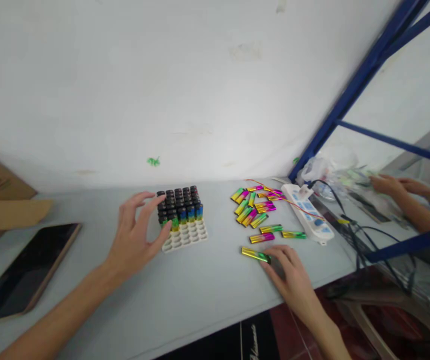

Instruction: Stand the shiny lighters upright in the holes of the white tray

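Note:
My left hand (134,240) is spread open beside a white tray (188,239) with round holes. Its thumb tip reaches in front of the nearest standing tubes, and its index finger is near the back left ones; I cannot tell whether either touches. Rows of black-topped tubes (179,200) stand upright in the back of the tray, the front ones with shiny blue, green and yellow sides. On the right, my right hand (288,272) has its thumb and fingers closed around the dark end of a shiny yellow-green tube (254,254), which lies almost flat at the tabletop.
Loose yellow-green and yellow-pink tubes (248,216) lie scattered before a white power strip (308,215). A phone (27,270) and cardboard (5,215) are at left. A blue frame (335,115) rises at right, with cables (350,230) and another person's hands (395,187) beyond.

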Tool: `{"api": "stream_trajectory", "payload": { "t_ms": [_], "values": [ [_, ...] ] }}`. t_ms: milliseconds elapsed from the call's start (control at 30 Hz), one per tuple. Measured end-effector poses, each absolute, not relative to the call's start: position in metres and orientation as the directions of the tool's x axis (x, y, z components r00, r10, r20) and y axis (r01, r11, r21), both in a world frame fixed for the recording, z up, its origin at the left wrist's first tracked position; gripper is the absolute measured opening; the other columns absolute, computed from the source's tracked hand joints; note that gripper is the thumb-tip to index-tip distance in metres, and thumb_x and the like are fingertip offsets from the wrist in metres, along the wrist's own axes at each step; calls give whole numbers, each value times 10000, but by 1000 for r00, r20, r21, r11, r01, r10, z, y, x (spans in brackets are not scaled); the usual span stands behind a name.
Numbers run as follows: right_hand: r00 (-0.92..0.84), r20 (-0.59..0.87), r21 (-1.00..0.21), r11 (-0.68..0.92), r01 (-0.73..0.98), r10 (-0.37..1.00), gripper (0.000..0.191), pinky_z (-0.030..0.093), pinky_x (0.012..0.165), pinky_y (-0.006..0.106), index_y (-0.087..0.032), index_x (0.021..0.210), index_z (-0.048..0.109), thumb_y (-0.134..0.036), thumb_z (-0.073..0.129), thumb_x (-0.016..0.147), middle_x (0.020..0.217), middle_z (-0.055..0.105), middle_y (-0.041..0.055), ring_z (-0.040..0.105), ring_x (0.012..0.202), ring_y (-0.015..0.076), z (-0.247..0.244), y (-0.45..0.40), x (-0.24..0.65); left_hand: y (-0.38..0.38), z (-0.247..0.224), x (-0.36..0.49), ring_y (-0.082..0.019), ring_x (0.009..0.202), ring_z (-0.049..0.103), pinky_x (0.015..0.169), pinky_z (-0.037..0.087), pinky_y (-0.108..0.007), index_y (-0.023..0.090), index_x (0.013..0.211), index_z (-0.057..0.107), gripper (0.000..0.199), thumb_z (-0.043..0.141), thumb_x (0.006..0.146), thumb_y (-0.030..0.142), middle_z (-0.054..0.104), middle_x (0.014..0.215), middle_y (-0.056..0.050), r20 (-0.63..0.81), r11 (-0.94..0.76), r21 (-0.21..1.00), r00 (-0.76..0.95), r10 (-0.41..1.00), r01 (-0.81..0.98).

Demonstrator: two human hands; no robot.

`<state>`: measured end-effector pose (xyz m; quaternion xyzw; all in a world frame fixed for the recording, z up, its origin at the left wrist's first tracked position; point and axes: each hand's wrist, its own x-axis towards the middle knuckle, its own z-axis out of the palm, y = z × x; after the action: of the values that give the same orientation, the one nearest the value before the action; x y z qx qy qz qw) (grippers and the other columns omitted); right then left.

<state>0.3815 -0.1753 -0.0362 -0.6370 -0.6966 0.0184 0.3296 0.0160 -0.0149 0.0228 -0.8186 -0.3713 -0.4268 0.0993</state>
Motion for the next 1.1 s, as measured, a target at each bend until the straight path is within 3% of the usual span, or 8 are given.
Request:
{"api": "stream_trajectory", "payload": {
  "t_ms": [167, 267, 400, 567, 733, 867, 967, 1100],
  "values": [
    [66, 396, -539, 174, 824, 916, 235, 581, 887, 432, -225, 1116, 655, -425, 562, 1034, 1059, 716, 97, 691, 977, 267, -39, -169, 375, -35, 29, 25, -258, 996, 590, 867, 522, -419, 212, 1238, 647, 344, 667, 899, 156, 632, 1114, -108, 870, -765, 161, 276, 408, 623],
    [45, 347, -639, 201, 742, 937, 279, 573, 679, 324, -213, 1146, 654, -455, 588, 1023, 978, 738, 65, 690, 758, 204, -23, -155, 355, -46, 26, 30, -191, 847, 613, 804, 540, -346, 197, 1102, 648, 205, 601, 930, 95, 668, 914, -50, 825, -887, 271, 384, 414, 374],
    [-181, 283, -723, 334, 605, 942, 242, 552, 701, 284, -235, 1118, 703, -439, 620, 1018, 967, 736, 40, 680, 784, 175, 9, -126, 310, -55, 14, 37, -212, 977, 670, 885, 558, -341, 192, 1243, 629, 279, 652, 977, 273, 727, 1087, -92, 605, -825, 466, 565, 561, 319],
    [-411, 289, -784, 460, 417, 865, 238, 544, 737, 276, -261, 1198, 719, -394, 623, 1025, 990, 708, 38, 669, 867, 170, 40, -77, 268, -56, 7, 45, -188, 862, 681, 820, 544, -326, 202, 1162, 681, 255, 558, 1034, 385, 749, 991, -56, 280, -529, 805, 615, 737, 268],
    [-561, 265, -827, 484, 287, 784, 277, 570, 789, 305, -301, 1277, 702, -386, 600, 1033, 1011, 691, 49, 675, 915, 184, 50, -41, 269, -50, 11, 47, -177, 801, 692, 718, 530, -303, 176, 1087, 568, 328, 632, 982, 480, 717, 913, -58, 167, -133, 986, 580, 797, -101],
    [-403, 322, -794, 477, 378, 856, 359, 541, 679, 299, -274, 1349, 636, -436, 568, 1037, 872, 666, 34, 639, 757, 183, 42, -14, 283, -46, 7, 46, -148, 691, 664, 612, 518, -282, 177, 1130, 534, 396, 624, 974, 530, 680, 953, -61, 73, 34, 986, 612, 788, -162],
    [-192, 472, -636, 483, 601, 860, 347, 452, 582, 284, -208, 1229, 683, -454, 516, 1049, 723, 600, -8, 537, 597, 158, 22, 2, 296, -44, 4, 42, -129, 697, 614, 597, 477, -266, 163, 1012, 556, 383, 548, 1004, 546, 648, 975, -69, 71, -22, 996, 602, 795, -89],
    [-159, 526, -533, 469, 705, 836, 343, 444, 581, 289, -196, 1184, 708, -442, 511, 1047, 690, 614, -16, 524, 555, 155, 0, 0, 307, -45, 9, 39, -118, 653, 474, 594, 382, -250, 205, 872, 474, 379, 481, 1026, 551, 531, 755, 25, 85, -160, 981, 503, 860, 108]
  ]
}}
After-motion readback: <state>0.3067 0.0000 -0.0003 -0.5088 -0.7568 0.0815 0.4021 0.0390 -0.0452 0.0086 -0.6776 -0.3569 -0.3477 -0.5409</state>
